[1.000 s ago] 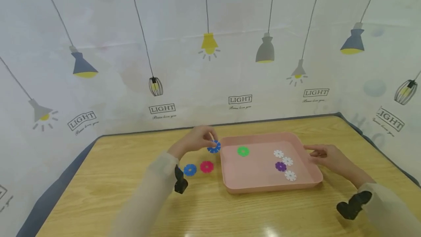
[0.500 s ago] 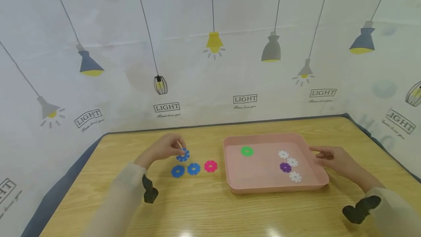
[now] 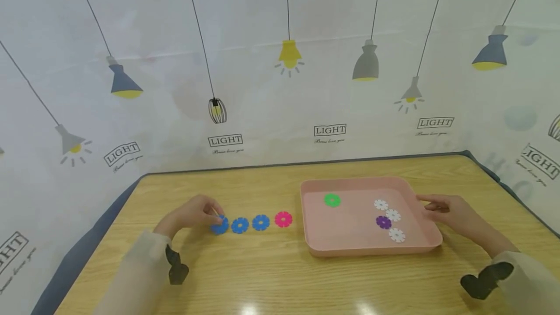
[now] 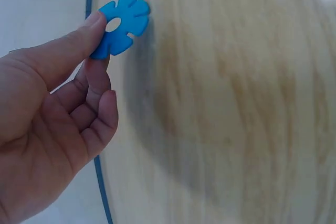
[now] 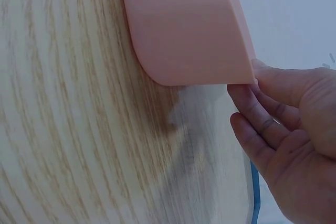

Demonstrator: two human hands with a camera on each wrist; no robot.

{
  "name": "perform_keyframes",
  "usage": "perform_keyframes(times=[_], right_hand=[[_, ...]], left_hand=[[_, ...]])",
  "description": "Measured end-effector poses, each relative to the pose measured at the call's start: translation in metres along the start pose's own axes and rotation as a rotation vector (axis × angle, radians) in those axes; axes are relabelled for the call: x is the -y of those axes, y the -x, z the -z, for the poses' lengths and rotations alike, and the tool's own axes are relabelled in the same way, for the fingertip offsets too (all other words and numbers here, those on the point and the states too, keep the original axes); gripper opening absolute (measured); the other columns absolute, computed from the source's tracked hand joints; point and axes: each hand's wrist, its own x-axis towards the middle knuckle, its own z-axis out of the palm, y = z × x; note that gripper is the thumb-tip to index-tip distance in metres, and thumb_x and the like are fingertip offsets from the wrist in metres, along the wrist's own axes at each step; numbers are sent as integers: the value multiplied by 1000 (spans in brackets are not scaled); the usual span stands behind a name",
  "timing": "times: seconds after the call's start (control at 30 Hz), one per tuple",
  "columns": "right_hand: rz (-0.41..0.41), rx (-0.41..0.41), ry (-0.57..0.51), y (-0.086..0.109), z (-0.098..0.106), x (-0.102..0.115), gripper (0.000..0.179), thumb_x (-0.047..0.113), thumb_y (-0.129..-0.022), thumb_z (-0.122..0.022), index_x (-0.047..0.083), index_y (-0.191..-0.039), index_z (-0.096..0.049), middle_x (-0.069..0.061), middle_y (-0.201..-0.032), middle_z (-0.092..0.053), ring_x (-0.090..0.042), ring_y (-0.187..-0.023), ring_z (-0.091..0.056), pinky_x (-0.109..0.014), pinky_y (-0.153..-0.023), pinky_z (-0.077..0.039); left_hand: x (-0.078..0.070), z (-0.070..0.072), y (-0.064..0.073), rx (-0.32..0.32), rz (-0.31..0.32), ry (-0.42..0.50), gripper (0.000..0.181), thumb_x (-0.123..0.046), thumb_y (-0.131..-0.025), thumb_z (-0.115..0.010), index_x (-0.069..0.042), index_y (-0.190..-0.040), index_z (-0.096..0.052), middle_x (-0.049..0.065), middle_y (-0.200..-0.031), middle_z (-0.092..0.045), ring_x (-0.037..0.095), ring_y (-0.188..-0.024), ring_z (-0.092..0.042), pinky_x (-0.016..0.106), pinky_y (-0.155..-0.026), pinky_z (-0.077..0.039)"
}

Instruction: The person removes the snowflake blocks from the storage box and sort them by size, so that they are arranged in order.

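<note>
My left hand point(image 3: 194, 215) pinches a blue snowflake disc point(image 4: 128, 22) between thumb and fingers, at the left end of a row on the table. Right of it lie two more blue discs point(image 3: 239, 225) and a pink disc point(image 3: 283, 219). My right hand point(image 3: 450, 213) grips the right rim of a pink tray point(image 3: 367, 252); in the right wrist view, the thumb and fingers pinch the tray's wall point(image 5: 194, 35). Inside the tray lie a green disc point(image 3: 332, 201), a purple disc point(image 3: 383, 222) and several white discs point(image 3: 396, 235).
The wooden table point(image 3: 262, 276) extends around the row and tray. A pale wall covering point(image 3: 262, 91) printed with lamps rises behind the table's dark-edged back and sides. Black camera mounts point(image 3: 485, 281) sit on both wrists.
My left hand has carried the blue disc from beside the tray leftward and down to the row's left end. The right hand keeps its hold on the tray. The view has shifted slightly.
</note>
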Motion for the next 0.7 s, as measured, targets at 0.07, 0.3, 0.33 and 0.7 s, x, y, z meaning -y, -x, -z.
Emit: perform_keyframes(times=[0.07, 0.3, 0.33, 0.7], right_hand=[[3, 0, 5, 0, 0, 0, 44, 9, -87, -62, -11, -124, -48, -20, -96, -64, -27, -85, -62, -28, -66, -51], [-12, 6, -19, 1, 1, 0, 45, 11, -88, -61, -12, -125, -48, -21, -97, -64, -26, -85, -62, -28, -65, -51], [-16, 6, -24, 1, 1, 0, 46, 11, -88, -61, -12, -125, -48, -21, -97, -64, -26, -85, -62, -29, -65, -51], [-11, 12, -51, 2, 2, 0, 46, 13, -88, -61, -11, -126, -47, -21, -99, -63, -17, -84, -61, -26, -65, -51]], left_hand=[[3, -2, 1, -19, -3, -6, 16, -9, -79, -70, 4, -88, -65, 4, -80, -65, 15, -75, -58, 32, -70, -47], [3, -9, 3, -83, 36, -29, 11, -6, -79, -71, 3, -85, -68, 4, -82, -65, 16, -77, -57, 33, -70, -47], [2, -10, 3, -89, 43, -32, 11, -6, -79, -71, 3, -85, -68, 4, -82, -65, 15, -77, -57, 33, -70, -47], [7, -16, 3, -120, 87, -39, 12, -7, -78, -72, 1, -85, -67, 3, -80, -63, 14, -74, -56, 30, -68, -48]])
